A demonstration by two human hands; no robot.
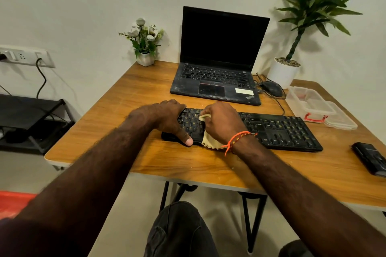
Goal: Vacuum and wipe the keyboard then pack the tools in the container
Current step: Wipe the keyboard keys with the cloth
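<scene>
Black keyboard (261,129) lies flat across the middle of the wooden table (129,98), just in front of the open laptop (219,62), long side roughly parallel to the table's near edge.

Right hand (221,122) sits on the keyboard's left-centre keys, fingers curled round a pale yellow cloth (208,139). One bit of cloth pokes out above the hand, and the scalloped edge hangs out below the palm over the keyboard's front edge onto the table. Orange thread band (238,137) on that wrist.

Left hand (167,119) clamps the keyboard's left end: fingers bent over the far edge and top rows, thumb pressed at the near edge. Nothing else in it.

Clear plastic container (309,102) with a red latch is at the right, behind the keyboard's right end, resting on what looks like its lid (342,121), though it's hard to tell through the clear plastic. Black boxy device (369,158) lies near the table's right edge, well apart from the keyboard; probably the small vacuum, can't confirm.

Black mouse (271,88) and its cable sit between laptop and container. White pot of artificial flowers (144,44) at the back left corner, big potted plant (309,16) at the back right. Wall socket strip (25,55) and a black rack (31,115) to the left of the table.
</scene>
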